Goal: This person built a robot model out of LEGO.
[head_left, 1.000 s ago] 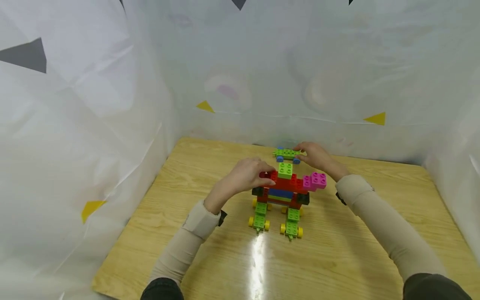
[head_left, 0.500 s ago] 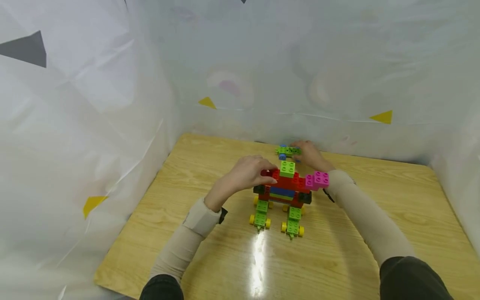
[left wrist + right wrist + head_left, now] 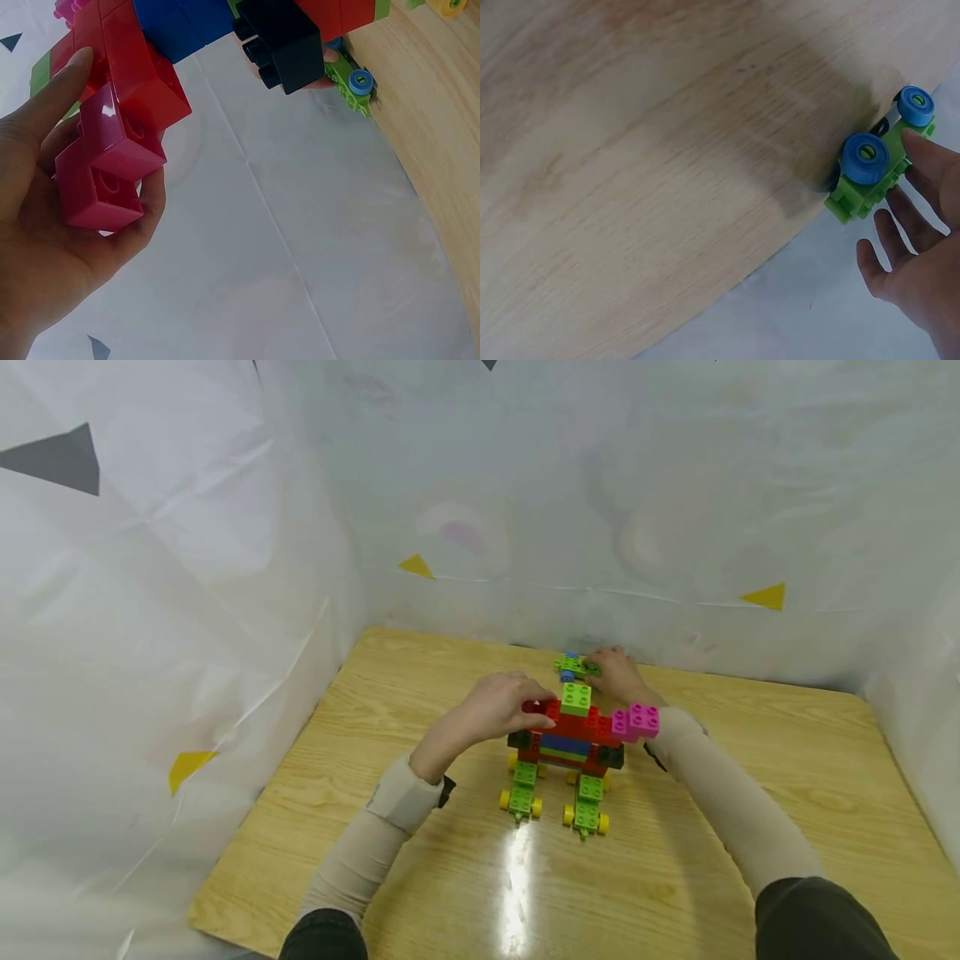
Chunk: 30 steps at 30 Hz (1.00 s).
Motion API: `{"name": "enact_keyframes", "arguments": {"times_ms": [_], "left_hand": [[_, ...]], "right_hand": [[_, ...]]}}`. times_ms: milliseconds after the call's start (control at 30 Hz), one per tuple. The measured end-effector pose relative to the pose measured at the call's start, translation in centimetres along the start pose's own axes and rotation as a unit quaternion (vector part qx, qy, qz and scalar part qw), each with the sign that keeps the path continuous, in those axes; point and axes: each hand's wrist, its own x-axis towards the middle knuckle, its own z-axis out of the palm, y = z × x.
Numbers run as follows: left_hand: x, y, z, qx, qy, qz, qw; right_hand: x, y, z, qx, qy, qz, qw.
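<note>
A building-block figure (image 3: 573, 727) stands on the table, with a red body, blue and black bricks, green legs on yellow wheels, a lime brick on top and a pink end at the right. My left hand (image 3: 491, 706) grips its left end; in the left wrist view the thumb lies on a red brick (image 3: 142, 75) and the fingers curl behind dark-pink bricks (image 3: 112, 142). Behind the figure, my right hand (image 3: 618, 677) pinches a green block car (image 3: 874, 184) with blue wheels between thumb and fingers. That hand covers the car's right part in the head view.
The wooden table (image 3: 360, 710) has its back edge right behind the car. White sheeting (image 3: 525, 510) with grey and yellow triangles surrounds the back and sides. Light glares off the table in front of the figure.
My right hand has moved left over the green car, and covers more of it. The left hand keeps its hold on the figure. The head view has shifted slightly.
</note>
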Motion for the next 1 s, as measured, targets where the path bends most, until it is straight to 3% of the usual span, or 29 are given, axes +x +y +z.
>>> {"name": "enact_keyframes", "arguments": {"times_ms": [333, 700, 800, 1000], "left_hand": [[0.2, -0.1, 0.0, 0.003, -0.002, -0.003, 1.0], [0.6, -0.2, 0.1, -0.007, -0.009, -0.008, 0.9999], [0.8, -0.1, 0.1, -0.012, -0.014, -0.011, 0.9998], [1.1, -0.1, 0.0, -0.025, -0.023, -0.015, 0.9993]], "right_hand": [[-0.6, 1.1, 1.1, 0.032, 0.046, 0.014, 0.9983], [-2.1, 2.0, 0.1, 0.053, 0.044, 0.046, 0.9966], [-2.6, 2.3, -0.5, 0.059, 0.048, 0.037, 0.9964], [-3.5, 2.0, -3.3, 0.073, 0.105, -0.027, 0.9914]]}}
